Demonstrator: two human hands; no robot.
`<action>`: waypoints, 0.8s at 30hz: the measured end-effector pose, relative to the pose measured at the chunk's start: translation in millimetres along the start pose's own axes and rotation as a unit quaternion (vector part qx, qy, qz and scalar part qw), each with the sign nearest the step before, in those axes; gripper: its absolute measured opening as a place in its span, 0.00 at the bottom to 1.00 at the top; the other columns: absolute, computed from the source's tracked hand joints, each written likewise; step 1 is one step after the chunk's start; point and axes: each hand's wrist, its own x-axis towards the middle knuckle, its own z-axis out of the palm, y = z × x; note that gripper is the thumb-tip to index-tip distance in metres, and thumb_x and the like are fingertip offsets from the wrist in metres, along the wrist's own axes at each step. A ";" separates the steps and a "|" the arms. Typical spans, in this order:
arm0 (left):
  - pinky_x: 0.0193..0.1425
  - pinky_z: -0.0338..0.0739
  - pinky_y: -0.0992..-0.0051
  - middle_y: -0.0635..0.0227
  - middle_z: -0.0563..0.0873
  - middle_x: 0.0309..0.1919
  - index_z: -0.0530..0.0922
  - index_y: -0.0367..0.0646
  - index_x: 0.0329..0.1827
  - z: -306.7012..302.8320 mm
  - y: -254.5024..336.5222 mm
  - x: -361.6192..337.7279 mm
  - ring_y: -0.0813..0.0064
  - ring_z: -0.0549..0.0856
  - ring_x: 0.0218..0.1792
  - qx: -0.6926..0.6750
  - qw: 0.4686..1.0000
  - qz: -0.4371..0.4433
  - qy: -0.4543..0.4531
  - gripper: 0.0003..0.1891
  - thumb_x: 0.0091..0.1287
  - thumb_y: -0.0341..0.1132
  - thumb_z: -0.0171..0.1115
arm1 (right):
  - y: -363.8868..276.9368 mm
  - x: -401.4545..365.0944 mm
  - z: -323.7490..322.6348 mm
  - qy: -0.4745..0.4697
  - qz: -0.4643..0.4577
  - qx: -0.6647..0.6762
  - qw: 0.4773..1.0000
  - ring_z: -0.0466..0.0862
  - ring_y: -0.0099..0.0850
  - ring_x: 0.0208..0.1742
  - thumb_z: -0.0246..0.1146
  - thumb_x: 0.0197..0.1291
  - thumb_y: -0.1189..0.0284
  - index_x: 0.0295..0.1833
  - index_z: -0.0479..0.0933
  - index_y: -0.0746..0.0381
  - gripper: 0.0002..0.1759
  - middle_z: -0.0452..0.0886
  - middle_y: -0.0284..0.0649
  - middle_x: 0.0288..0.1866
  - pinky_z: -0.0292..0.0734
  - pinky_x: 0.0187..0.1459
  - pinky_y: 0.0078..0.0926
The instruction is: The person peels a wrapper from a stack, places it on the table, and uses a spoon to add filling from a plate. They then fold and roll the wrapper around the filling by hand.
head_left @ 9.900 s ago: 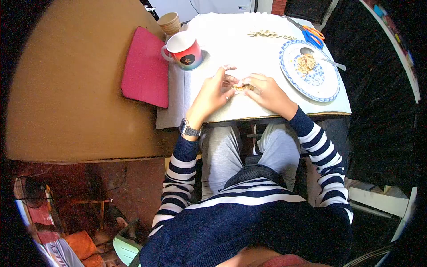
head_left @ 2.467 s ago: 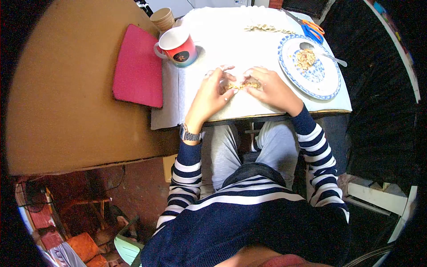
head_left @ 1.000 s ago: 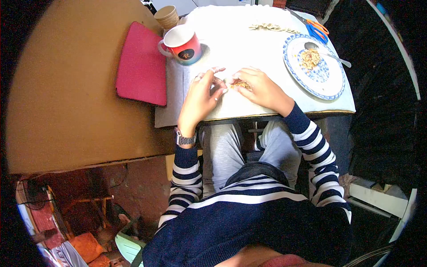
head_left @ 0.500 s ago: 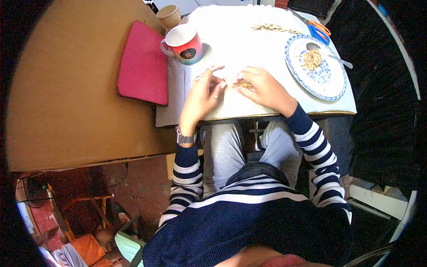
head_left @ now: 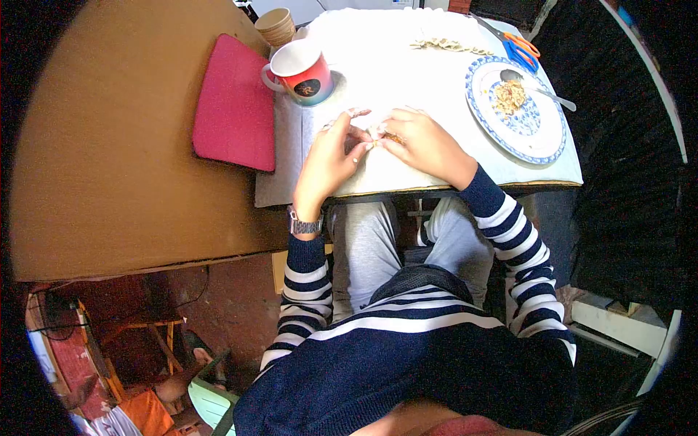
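Over the front of the white-covered table, my two hands meet at the fingertips. My right hand (head_left: 425, 143) curls round a small dumpling (head_left: 395, 138), its orange-brown filling partly showing between the fingers. The thumb and a finger of my left hand (head_left: 336, 154) pinch at the dumpling's left edge, while another finger sticks out. Pale, flour-like smears mark the fingers. Much of the dumpling is hidden by my hands. On the right, a blue-rimmed plate (head_left: 476, 109) bears a heap of minced filling (head_left: 509, 97) and a spoon (head_left: 552, 96).
A red-and-blue mug (head_left: 297, 69) stands left of my hands, with a beige cup (head_left: 276, 27) behind it. Beside them lies a pink flat case (head_left: 236, 105). A row of pale folded dumplings (head_left: 451, 46) and orange-and-blue scissors (head_left: 522, 51) are at the back right.
My right hand has shifted left and brought the dumpling to my left hand. The left thumb and finger have closed on its edge; the gap between the hands is gone.
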 end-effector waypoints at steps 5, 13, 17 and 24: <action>0.55 0.80 0.67 0.62 0.89 0.40 0.73 0.45 0.66 -6.3 -1.2 -1.9 0.66 0.89 0.46 0.025 1.000 0.010 0.000 0.30 0.59 0.25 0.69 | 2.6 -4.1 -5.8 0.018 0.003 0.025 1.000 0.81 0.46 0.44 0.64 0.58 0.69 0.40 0.79 0.64 0.10 0.81 0.46 0.38 0.76 0.48 0.43; 0.55 0.78 0.68 0.61 0.88 0.40 0.74 0.45 0.65 -0.7 -3.2 2.5 0.65 0.87 0.45 0.082 0.993 0.081 0.005 0.29 0.58 0.25 0.70 | -1.7 -2.5 -6.9 -0.009 0.015 -0.017 1.000 0.81 0.46 0.45 0.65 0.60 0.70 0.42 0.79 0.66 0.10 0.82 0.48 0.40 0.76 0.50 0.41; 0.53 0.78 0.69 0.62 0.88 0.39 0.74 0.44 0.65 -0.4 -3.9 3.2 0.67 0.87 0.45 0.067 0.996 0.057 0.003 0.29 0.58 0.25 0.70 | 5.4 -5.3 -5.8 -0.003 0.012 -0.006 1.000 0.80 0.46 0.44 0.64 0.60 0.70 0.41 0.80 0.66 0.10 0.81 0.47 0.39 0.75 0.49 0.41; 0.52 0.78 0.69 0.62 0.88 0.37 0.76 0.41 0.63 -0.2 0.5 5.8 0.67 0.87 0.43 0.047 0.998 0.051 0.002 0.25 0.60 0.26 0.69 | 0.0 -2.3 -13.5 -0.006 0.021 -0.029 0.999 0.80 0.45 0.44 0.64 0.60 0.69 0.40 0.80 0.65 0.09 0.80 0.46 0.39 0.75 0.49 0.42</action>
